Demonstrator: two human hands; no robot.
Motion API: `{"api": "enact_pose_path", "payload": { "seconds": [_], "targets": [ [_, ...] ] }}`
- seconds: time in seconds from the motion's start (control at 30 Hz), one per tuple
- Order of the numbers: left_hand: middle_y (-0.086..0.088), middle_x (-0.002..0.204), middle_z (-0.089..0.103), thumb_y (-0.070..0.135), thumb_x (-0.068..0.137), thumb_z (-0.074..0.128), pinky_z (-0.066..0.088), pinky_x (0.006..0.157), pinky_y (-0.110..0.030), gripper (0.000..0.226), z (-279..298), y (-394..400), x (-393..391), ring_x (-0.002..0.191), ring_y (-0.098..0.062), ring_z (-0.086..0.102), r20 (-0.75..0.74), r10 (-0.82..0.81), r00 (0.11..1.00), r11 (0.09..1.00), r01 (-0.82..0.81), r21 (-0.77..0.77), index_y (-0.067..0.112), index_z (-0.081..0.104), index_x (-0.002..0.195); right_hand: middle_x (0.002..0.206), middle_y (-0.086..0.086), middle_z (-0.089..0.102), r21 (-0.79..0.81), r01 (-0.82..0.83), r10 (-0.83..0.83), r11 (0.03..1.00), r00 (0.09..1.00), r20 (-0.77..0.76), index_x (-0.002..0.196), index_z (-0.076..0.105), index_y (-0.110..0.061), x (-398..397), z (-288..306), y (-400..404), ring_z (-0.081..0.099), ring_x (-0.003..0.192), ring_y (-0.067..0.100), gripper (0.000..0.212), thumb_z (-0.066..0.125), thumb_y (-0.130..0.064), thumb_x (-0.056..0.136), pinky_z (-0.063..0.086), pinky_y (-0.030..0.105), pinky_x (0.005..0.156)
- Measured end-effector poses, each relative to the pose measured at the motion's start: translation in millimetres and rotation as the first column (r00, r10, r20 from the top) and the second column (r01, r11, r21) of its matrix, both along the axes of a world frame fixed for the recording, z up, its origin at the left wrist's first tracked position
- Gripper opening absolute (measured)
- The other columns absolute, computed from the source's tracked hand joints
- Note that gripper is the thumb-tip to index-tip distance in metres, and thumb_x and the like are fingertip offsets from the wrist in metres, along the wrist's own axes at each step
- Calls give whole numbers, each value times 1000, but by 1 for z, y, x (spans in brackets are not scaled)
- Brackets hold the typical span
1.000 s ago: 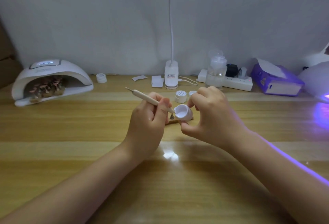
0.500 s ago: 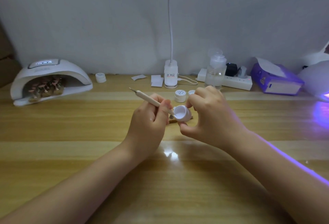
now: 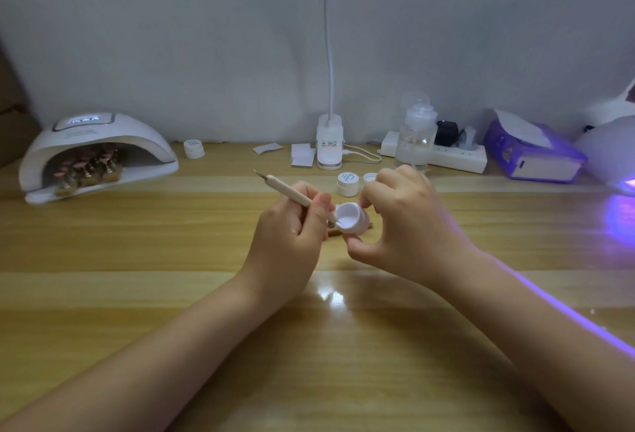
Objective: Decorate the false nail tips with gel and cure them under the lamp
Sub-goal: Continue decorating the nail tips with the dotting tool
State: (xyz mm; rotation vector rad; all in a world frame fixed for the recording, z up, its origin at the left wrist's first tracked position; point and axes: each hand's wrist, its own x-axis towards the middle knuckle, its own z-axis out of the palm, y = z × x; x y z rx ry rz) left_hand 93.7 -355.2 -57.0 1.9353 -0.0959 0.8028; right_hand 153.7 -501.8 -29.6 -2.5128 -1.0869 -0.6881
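Left hand [image 3: 288,242] grips the wooden dotting tool [image 3: 292,196], fingers curled round the shaft; tool tilted, far end pointing to 10 o'clock, working tip at the rim of the gel pot [image 3: 350,218]. Right hand [image 3: 409,225] pinches that open pot between thumb and fingertips, mouth tipped toward the left hand, white gel visible inside. Both held just above the surface [image 3: 137,259] at centre. A small item lies under the pot, too hidden to identify. Curing lamp [image 3: 96,153] at 10 o'clock, display lit, nail tips on stands [image 3: 89,167] inside. Two more closed pots: one [image 3: 347,184] just beyond the hands at 12, one [image 3: 193,148] beside the lamp. Pump bottle [image 3: 415,137] at 1 o'clock.
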Motion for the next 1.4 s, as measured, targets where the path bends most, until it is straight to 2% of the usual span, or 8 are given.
{"api": "enact_pose_path", "payload": {
  "seconds": [0.17,0.4,0.53,0.67,1.03,1.17,1.27,1.4],
  "targets": [
    [7,53,54,35,91,45,44,56,-31,26,5,-1,0,53,-8,50,-28,-2,1000,982,-4,-188,21,56,73,76,5,52,-4,3,-3,1000,1000,-6,74,58,-6,0,0,0,42,77,25,31,71,-32,64,41,41,73],
    [6,50,53,16,101,42,46,53,-18,28,10,-2,2,51,-5,50,-9,-30,999,927,25,-375,11,56,77,78,2,51,5,-20,20,1000,999,-46,77,58,-9,0,-1,0,41,79,23,31,70,-36,67,39,39,76],
    [7,54,54,18,101,43,46,56,-21,26,14,-4,0,54,-8,51,26,-55,998,910,61,-411,11,56,79,73,-5,46,87,-35,45,996,993,-111,77,58,-11,-1,-2,1,38,77,18,30,71,-36,67,37,34,75],
    [6,57,58,27,85,46,48,61,-26,16,17,-5,-2,58,-11,54,76,-69,995,887,96,-451,14,54,81,65,-9,44,221,-45,93,974,972,-215,70,56,-12,-3,-3,3,42,71,15,32,76,-37,64,30,27,65],
    [9,62,63,16,76,45,49,63,-19,8,14,-2,-2,63,-8,59,156,-83,984,872,147,-468,15,52,81,67,-5,52,274,-24,98,961,960,-261,70,58,-13,1,-8,3,47,70,13,38,76,-45,63,36,27,63],
    [9,63,64,18,79,44,50,61,-19,8,11,-1,-1,63,-7,58,156,-37,987,877,107,-469,15,50,84,68,-4,49,326,13,53,945,980,-193,71,59,-12,10,-12,-2,44,70,16,40,74,-49,63,30,21,60],
    [6,64,61,19,79,45,51,62,-20,8,9,-1,1,62,-7,59,144,-15,989,871,83,-485,15,50,84,70,-4,47,380,92,-40,921,989,-142,76,62,-12,24,-15,-10,45,72,19,34,77,-41,66,28,25,62],
    [5,66,62,20,80,45,52,64,-21,8,3,-2,1,63,-6,59,128,-2,992,899,58,-434,15,50,84,74,-5,51,373,278,-209,885,954,-214,83,62,-18,45,-22,-23,49,80,20,28,73,-41,72,33,29,66]
  ]
}}
